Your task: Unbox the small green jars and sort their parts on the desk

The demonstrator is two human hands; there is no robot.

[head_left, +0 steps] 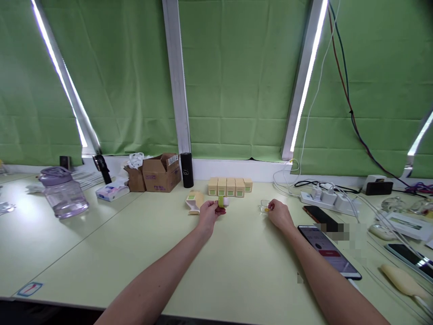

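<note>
Near the middle of the table, my left hand (209, 213) is closed around a small bottle (221, 201) with a green label and a pale cap pointing right. An opened small cardboard box (194, 201) lies on its side just left of that hand. My right hand (279, 213) rests farther right, its fingers pinched together at the edge of a small clear plastic container (264, 206). Something small and yellowish shows at those fingertips, too small to name. Behind the bottle, several small cardboard boxes (230, 187) with green labels stand in a row.
Two phones, one dark (323, 218) and one with a lit screen (329, 253), lie by my right forearm. A power strip (329, 202) with cables sits behind them. To the left are a water jug (64, 193), a tissue pack (112, 191), a carton (161, 173) and a black cylinder (186, 170).
</note>
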